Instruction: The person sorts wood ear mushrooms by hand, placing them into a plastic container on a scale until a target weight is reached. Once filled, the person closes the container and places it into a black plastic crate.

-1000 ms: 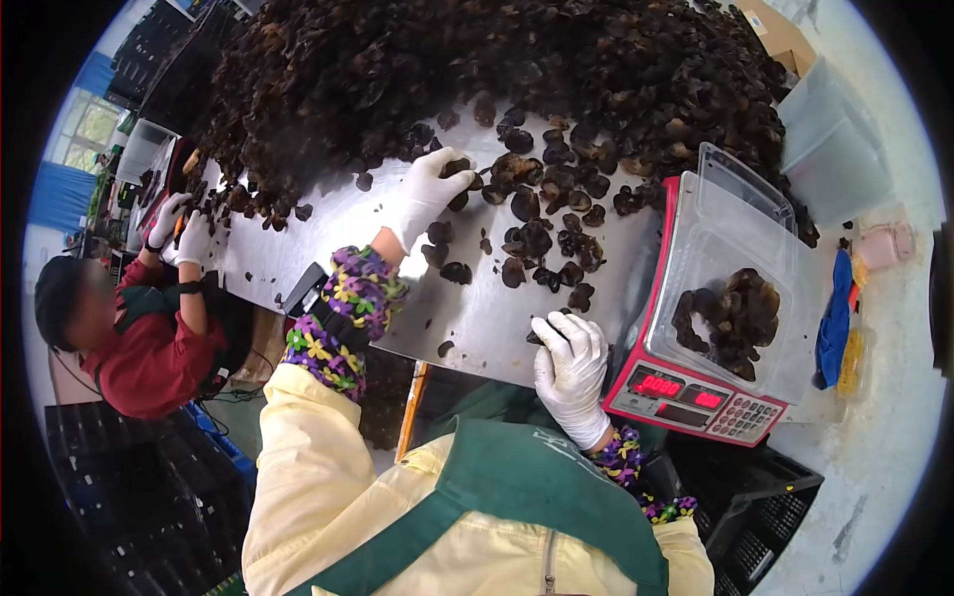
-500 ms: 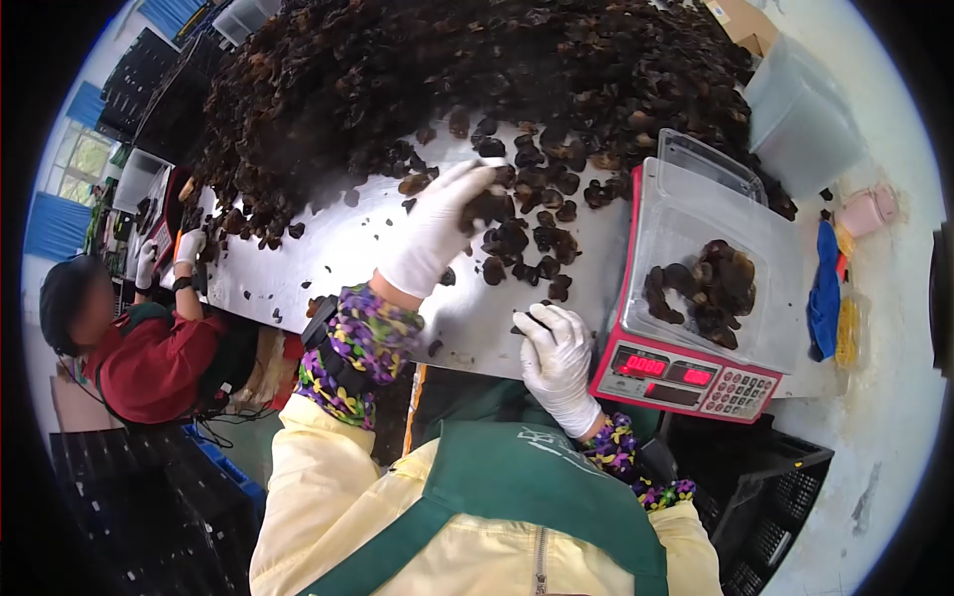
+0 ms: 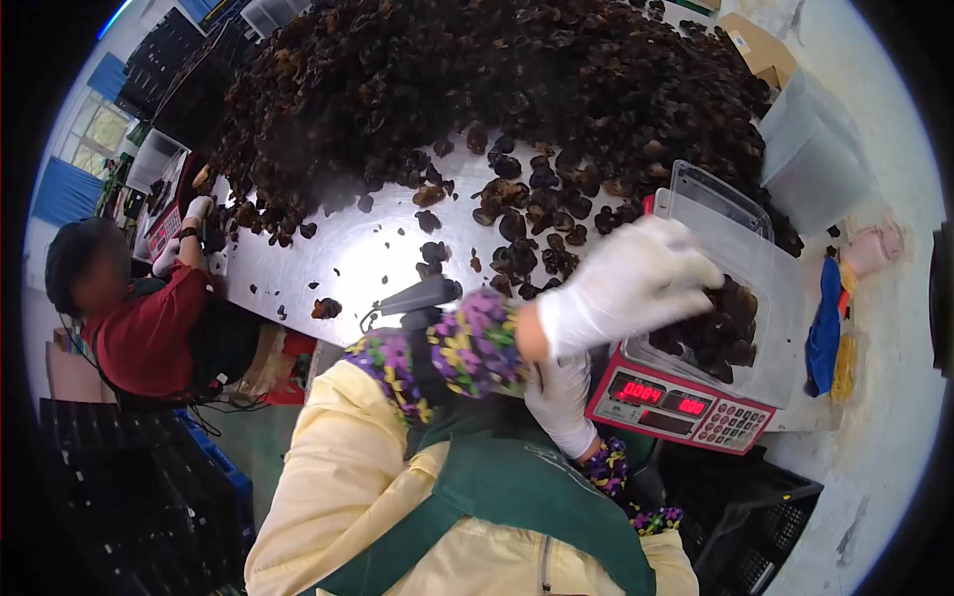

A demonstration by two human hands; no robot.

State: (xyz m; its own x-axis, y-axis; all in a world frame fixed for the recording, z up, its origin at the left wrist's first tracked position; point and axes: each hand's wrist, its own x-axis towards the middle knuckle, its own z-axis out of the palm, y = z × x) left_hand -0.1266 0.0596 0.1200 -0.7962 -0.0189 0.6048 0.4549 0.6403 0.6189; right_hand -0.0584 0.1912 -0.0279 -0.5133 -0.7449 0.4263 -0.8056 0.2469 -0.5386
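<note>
My left hand [image 3: 631, 286], in a white glove, reaches across to the clear plastic tray [image 3: 783, 348] on the red digital scale [image 3: 636, 402]. Its fingers are blurred, just over dark wood ear mushrooms [image 3: 730, 333] in the tray; I cannot see whether they grip any. The scale's red display is lit and looks like 0.084. My right hand [image 3: 562, 407], also gloved, is beside the scale's left edge at the table's front. The left forearm covers its fingers, so any held piece is hidden. Loose wood ear mushrooms [image 3: 517, 256] lie on the metal table [image 3: 343, 248] beyond my left arm.
A large heap of wood ear mushrooms [image 3: 477, 70] covers the table's far side. Behind the scale stands a tall clear bin [image 3: 815, 139]. A co-worker in a red top [image 3: 154, 333] works on the left near another scale. Black crates [image 3: 129, 497] stand lower left.
My left hand has swung right from the loose mushrooms to the scale's tray. The display has risen from zero, and the tray's pile looks fuller. My right hand is now partly covered.
</note>
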